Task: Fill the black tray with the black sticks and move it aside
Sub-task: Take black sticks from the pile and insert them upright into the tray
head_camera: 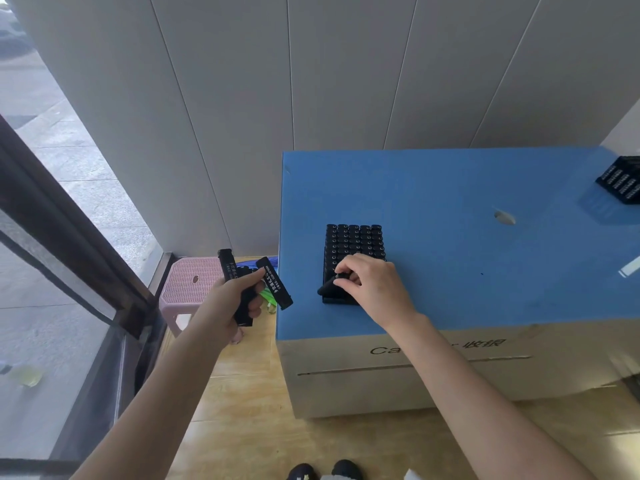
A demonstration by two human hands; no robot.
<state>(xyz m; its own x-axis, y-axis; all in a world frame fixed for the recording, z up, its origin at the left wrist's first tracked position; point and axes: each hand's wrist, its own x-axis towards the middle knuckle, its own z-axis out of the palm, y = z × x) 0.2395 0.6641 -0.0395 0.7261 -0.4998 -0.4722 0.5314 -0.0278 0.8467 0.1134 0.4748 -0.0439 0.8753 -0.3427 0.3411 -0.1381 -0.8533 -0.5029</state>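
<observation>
right hand: fingers pinched together on one black stick, tilted, at the near end of the black tray.
left hand: clamped round a bundle of black sticks with white print, held off the counter's left edge.
black tray: near the counter's front-left corner, far rows filled with upright sticks.
second tray: at the far right edge.
</observation>
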